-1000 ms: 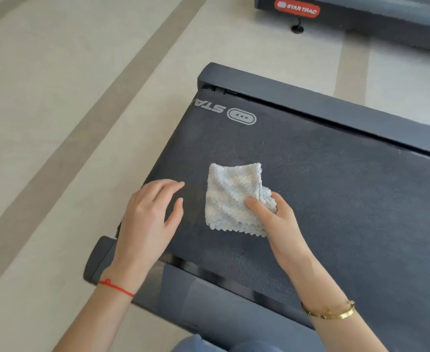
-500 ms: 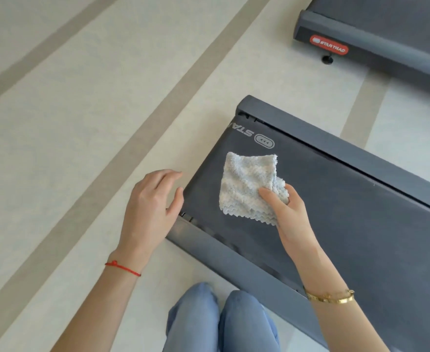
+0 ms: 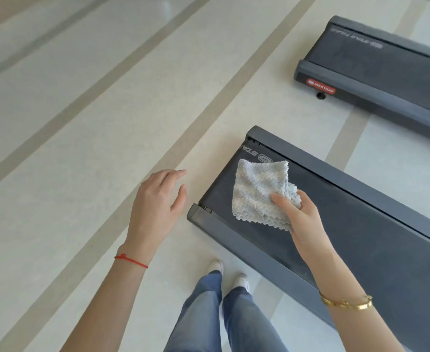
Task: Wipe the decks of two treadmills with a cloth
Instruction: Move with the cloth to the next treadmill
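Note:
A dark grey treadmill deck point(image 3: 361, 237) runs from the middle of the view to the lower right. My right hand point(image 3: 301, 217) pinches a folded pale blue-white cloth point(image 3: 258, 189) by its right corner, and the cloth hangs over the deck's near end. My left hand point(image 3: 158, 201) hovers over the floor to the left of the deck with its fingers spread and nothing in it. A second treadmill deck point(image 3: 386, 69) with a red label lies further off at the upper right.
The floor point(image 3: 81, 123) is pale with tan stripes running diagonally. My legs in blue jeans point(image 3: 224, 313) and white shoes stand on the floor just left of the near treadmill's side rail point(image 3: 247, 247). A gap of floor separates the two treadmills.
The view has risen and pulled back from the deck, as if standing up. My right hand lifted the cloth off the belt; my left hand came off the deck's edge.

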Tool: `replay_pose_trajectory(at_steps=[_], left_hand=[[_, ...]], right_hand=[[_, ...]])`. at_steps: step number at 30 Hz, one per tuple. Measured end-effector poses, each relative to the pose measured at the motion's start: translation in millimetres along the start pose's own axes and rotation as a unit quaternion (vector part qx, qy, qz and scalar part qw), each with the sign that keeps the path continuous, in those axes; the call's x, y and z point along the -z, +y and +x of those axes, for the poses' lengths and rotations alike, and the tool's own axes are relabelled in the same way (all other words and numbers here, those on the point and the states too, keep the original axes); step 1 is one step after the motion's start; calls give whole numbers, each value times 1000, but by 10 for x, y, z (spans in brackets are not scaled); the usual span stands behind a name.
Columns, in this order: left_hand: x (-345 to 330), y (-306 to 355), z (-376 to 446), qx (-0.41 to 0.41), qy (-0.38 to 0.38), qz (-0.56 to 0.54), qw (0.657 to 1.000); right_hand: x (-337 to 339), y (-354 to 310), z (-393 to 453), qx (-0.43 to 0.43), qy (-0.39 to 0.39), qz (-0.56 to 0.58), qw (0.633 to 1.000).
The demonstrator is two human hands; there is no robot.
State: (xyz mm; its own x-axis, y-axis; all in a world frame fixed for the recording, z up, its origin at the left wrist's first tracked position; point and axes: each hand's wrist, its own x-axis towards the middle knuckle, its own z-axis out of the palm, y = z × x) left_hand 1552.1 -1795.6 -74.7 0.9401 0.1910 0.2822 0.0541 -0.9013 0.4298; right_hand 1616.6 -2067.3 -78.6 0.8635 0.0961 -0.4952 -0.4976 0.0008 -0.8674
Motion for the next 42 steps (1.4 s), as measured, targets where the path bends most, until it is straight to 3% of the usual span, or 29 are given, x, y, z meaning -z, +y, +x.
replay_pose_trajectory(at_steps=[13,24,30,42], left_hand=[[482,453,-561,31,27,-20,999],[725,111,-778,102,57,8,993],[900,-454,-473,141,67,9,988],[1804,-2285,352,137,66,33,988]], right_hand=[[176,-219,-677,48,-29,28,998],[-178,-233,-628,38,-59,19,997],[-841,-362,-316,32,-86,11,996],[-3102,-688,347,38,-115,64,991]])
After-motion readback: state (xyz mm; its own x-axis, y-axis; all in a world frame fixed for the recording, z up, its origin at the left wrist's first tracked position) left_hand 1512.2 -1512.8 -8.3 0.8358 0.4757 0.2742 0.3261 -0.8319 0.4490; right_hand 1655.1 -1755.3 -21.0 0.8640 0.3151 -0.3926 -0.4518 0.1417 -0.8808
